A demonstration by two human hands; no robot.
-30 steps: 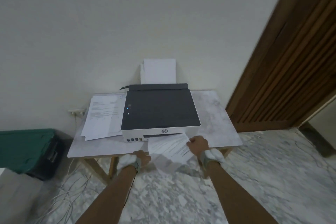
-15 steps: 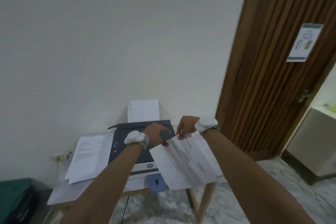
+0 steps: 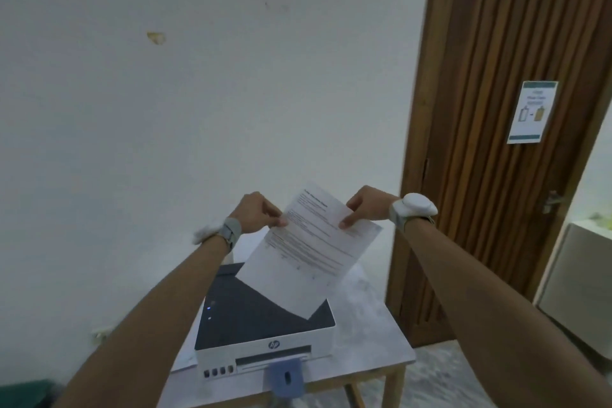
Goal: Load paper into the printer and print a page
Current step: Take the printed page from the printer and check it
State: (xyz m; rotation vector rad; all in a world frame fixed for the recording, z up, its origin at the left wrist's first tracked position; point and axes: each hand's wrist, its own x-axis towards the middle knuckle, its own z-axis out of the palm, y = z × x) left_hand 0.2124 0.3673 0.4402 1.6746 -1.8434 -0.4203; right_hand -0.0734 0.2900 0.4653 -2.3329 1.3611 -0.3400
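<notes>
Both hands hold one printed sheet point(image 3: 311, 248) in the air above the printer point(image 3: 265, 331). The left hand point(image 3: 256, 217) is closed on the sheet's left edge, near the top corner, with thumb and fingertips pinching the paper. The right hand point(image 3: 367, 207) is closed on the sheet's upper right edge, thumb on the printed face. Each wrist carries a white band-mounted device.

The sheet is tilted, with its top corner toward 12 o'clock and its lower corner toward 6 o'clock. The printed face is toward the camera; the lines of text are too blurred to read. The lower part of the sheet overlaps the dark lid of the printer in this view; whether it touches the lid cannot be determined.

The printer sits on a pale marbled tabletop point(image 3: 374, 338). Its body is white, its lid dark grey, and a logo is on the front panel. Two small lights show at the lid's 9 o'clock edge. A blue output flap point(image 3: 286, 378) projects from the front at 6 o'clock. More paper point(image 3: 185, 358) lies flat on the tabletop, touching the printer at its 8 o'clock corner, mostly hidden by the left forearm.

At 3 o'clock from the printer stands a wooden slatted door point(image 3: 496, 109) bearing a small notice point(image 3: 531, 113).
</notes>
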